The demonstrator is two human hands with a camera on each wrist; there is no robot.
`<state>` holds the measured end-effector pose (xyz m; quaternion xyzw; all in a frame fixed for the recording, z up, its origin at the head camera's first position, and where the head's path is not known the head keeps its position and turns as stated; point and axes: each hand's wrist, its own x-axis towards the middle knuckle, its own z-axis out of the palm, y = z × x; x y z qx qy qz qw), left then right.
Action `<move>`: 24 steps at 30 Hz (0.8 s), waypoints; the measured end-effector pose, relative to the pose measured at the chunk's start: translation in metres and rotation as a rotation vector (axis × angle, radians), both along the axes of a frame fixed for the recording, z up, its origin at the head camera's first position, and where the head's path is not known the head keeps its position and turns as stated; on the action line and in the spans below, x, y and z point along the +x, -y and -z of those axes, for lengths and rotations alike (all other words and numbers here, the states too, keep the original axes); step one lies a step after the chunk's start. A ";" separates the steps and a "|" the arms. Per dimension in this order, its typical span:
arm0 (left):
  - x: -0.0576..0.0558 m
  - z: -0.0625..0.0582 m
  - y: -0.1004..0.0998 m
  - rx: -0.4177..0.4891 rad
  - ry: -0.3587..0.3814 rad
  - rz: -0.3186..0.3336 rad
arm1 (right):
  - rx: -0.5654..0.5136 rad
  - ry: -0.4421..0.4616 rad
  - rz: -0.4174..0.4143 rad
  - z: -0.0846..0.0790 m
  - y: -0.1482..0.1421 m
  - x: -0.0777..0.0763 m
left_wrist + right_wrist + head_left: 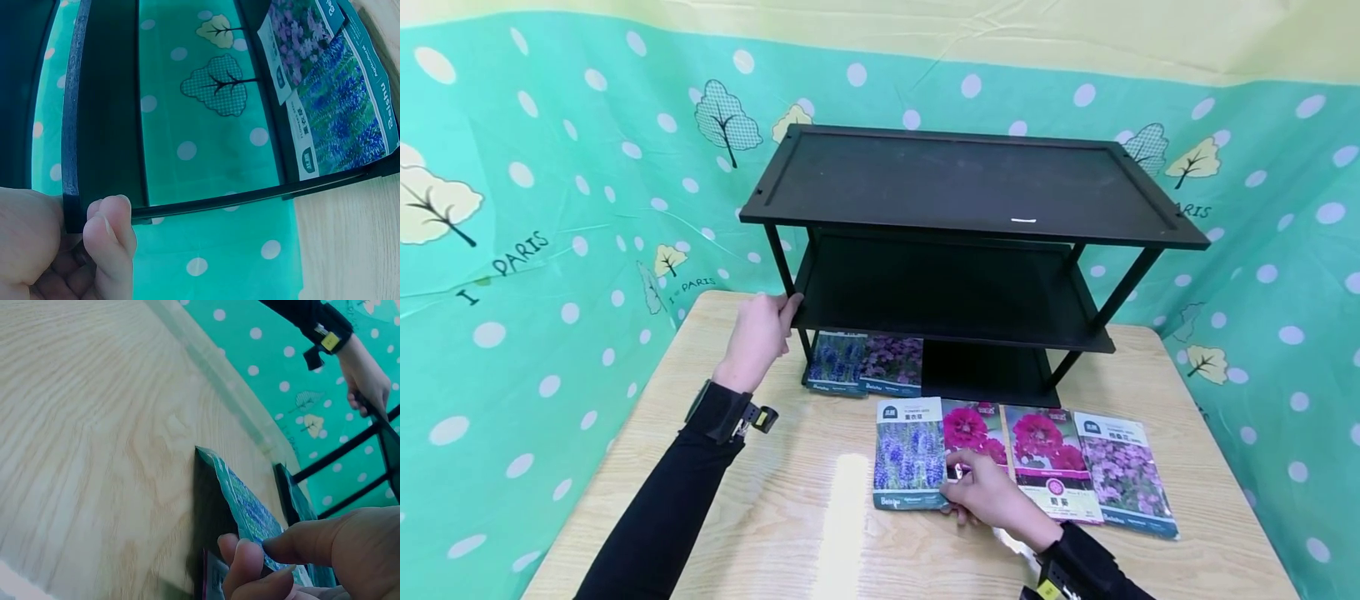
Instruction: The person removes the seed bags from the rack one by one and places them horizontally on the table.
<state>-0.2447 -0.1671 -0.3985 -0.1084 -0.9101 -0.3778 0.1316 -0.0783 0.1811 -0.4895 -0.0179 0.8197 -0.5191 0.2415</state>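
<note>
My left hand (760, 333) grips the left front corner of the middle shelf of a black three-tier rack (940, 287); the left wrist view shows fingers and thumb around its edge. With my right hand (985, 492) I pinch the right edge of a lavender seed packet (908, 450), which is slightly tilted off the wooden table in the right wrist view. On the bottom tier, at the left, lie a blue-flower seed packet (837, 364) and a purple-flower seed packet (891, 364), side by side.
Right of the held packet lie a pink-flower packet (970, 425), partly covered, another pink-flower packet (1048, 458) and a light-purple-flower packet (1127, 471) on the table (760, 517). A green dotted cloth (587, 167) hangs behind and at both sides.
</note>
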 end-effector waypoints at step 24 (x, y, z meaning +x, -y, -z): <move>0.001 -0.001 -0.001 -0.020 -0.014 -0.008 | 0.337 -0.176 -0.091 -0.024 0.027 -0.016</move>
